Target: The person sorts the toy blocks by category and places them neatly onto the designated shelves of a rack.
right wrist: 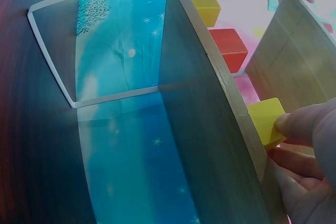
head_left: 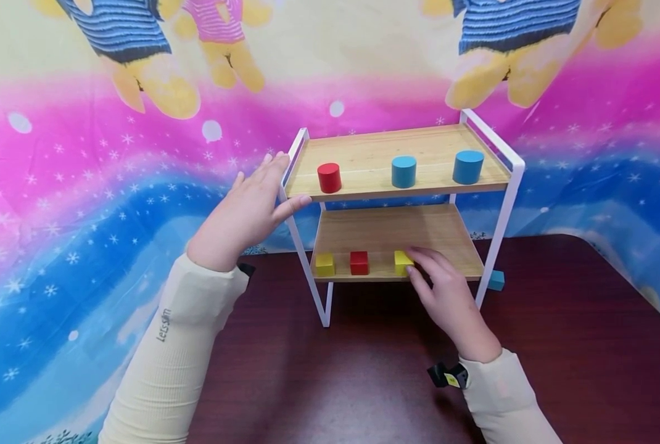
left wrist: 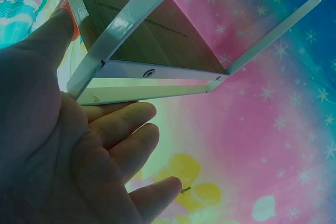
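Note:
My left hand rests against the white side frame of a two-tier shelf, fingers straight, its thumb along the front corner of the top board. On the lower board, my right hand pinches a yellow cube between thumb and fingers, close to the front edge. To the left of that cube are a red cube and another yellow cube. The upper board carries a red cylinder at the left and two blue cylinders, one near the middle and one at the right.
A blue block lies on the dark table behind the shelf's right leg. White metal legs frame both sides. A printed cloth with bears and snowflakes hangs behind the table.

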A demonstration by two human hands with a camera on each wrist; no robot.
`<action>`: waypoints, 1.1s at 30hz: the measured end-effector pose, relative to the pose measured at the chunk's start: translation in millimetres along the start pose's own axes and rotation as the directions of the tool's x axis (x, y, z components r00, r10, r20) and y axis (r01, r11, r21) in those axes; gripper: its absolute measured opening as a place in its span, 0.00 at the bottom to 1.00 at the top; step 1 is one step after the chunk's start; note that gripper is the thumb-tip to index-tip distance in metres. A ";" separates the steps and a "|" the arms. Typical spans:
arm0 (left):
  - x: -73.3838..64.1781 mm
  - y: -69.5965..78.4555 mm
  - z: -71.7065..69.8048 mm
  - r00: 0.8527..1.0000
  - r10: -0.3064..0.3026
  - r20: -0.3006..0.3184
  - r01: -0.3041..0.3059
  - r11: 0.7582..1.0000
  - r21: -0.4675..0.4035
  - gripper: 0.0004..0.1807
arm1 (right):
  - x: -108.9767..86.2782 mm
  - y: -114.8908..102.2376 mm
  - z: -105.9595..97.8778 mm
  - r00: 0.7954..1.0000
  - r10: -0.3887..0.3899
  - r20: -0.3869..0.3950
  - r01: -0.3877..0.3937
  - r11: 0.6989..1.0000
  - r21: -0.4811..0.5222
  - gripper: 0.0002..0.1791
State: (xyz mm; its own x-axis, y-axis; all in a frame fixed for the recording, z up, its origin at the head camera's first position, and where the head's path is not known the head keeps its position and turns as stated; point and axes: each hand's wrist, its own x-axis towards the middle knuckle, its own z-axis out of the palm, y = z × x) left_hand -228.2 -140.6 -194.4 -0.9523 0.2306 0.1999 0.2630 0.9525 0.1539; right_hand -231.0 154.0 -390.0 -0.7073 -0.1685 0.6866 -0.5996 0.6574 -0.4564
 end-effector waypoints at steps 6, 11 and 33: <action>0.0 0.7 -0.7 1.000 0.003 -0.006 -0.003 1.000 0.004 0.50 | 1.0 0.2 0.4 1.000 0.003 -0.003 -0.003 1.000 -0.001 0.20; 0.6 1.1 -0.5 1.000 0.003 -0.007 -0.003 1.000 0.006 0.50 | 1.5 0.1 -0.2 1.000 0.006 -0.006 -0.006 1.000 -0.001 0.20; 1.7 0.2 1.4 1.000 -0.004 -0.012 0.004 1.000 0.008 0.50 | 2.2 -2.2 -3.4 1.000 -0.003 -0.024 0.003 1.000 0.028 0.20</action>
State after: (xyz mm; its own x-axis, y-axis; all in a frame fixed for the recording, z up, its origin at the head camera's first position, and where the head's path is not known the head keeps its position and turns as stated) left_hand -229.9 -139.8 -195.4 -0.9513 0.2248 0.2111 0.2582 0.9549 0.1468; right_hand -229.9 154.7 -385.6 -0.6963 -0.1524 0.7014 -0.6123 0.6359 -0.4697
